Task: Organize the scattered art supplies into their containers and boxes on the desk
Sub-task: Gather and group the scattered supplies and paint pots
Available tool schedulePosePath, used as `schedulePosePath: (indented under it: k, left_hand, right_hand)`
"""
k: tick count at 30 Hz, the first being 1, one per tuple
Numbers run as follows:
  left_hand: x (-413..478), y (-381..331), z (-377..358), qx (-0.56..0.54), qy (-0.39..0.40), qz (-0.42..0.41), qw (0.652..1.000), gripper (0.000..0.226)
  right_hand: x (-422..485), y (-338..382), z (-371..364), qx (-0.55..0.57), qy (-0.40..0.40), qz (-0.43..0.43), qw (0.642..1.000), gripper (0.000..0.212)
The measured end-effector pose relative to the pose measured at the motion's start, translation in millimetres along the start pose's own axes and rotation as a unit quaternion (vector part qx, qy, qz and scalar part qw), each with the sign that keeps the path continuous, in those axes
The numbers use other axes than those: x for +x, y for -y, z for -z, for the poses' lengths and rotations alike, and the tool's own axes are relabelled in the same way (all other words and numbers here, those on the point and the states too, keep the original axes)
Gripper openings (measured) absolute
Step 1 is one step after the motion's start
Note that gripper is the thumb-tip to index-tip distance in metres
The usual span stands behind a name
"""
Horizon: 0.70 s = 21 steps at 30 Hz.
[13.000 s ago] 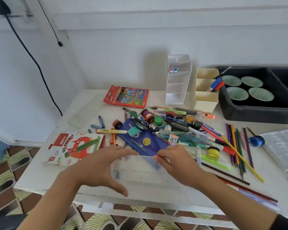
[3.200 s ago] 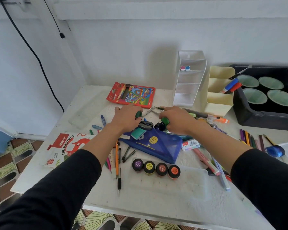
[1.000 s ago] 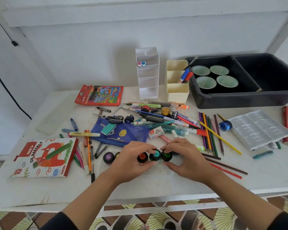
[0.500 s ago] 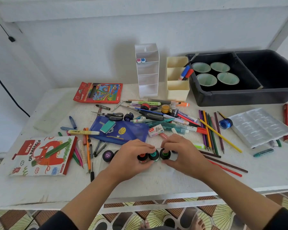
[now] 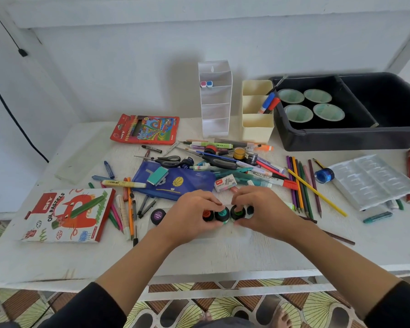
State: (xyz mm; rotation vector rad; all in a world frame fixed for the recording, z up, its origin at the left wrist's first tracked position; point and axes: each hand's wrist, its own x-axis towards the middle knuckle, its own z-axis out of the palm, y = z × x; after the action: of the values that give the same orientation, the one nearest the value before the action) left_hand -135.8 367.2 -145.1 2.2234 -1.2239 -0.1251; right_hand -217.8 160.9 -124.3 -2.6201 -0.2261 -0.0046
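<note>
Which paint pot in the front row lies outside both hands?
The purple-lidded pot, at the row's left end. It sits uncovered and apart, while the left hand and right hand pinch the other pots.

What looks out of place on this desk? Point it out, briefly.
A green crayon lies loose on top of the closed oil pastels box, not inside it. A yellow paint pot sits in the pen pile, apart from the row of paint pots that the left hand and right hand grip.
</note>
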Motion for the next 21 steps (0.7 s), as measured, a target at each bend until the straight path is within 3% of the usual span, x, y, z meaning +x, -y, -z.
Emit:
schedulePosePath:
  k: [9,12,16,18,21]
  left_hand:
    - [-1.2,4.0,25.6,-0.048,0.083,-0.029,0.995,0.036]
    - [4.6,15.7,41.1,-0.093,0.019,-0.001,0.996,0.027]
    - [26.1,48.3,59.4,-0.058,-0.095,0.074,0.991,0.033]
    - [38.8,65.4,65.9,-0.013,-0.08,0.107,0.991,0.039]
    - [54.6,86.9,69.1,0.054,0.002,0.122,0.991,0.047]
  right_hand:
    - [9.1,-8.2,9.9,0.043,0.057,-0.023,0.997,0.017]
    - [19.5,-8.3,17.3,0.1,0.012,-0.061,0.993,0.017]
    - [50.1,-14.2,24.3,0.101,-0.078,-0.076,0.989,0.007]
    - [71.4,-18.4,25.9,0.067,-0.117,-0.062,0.989,0.013]
    - [103.9,-21.8,27.8,0.01,-0.118,-0.041,0.992,0.021]
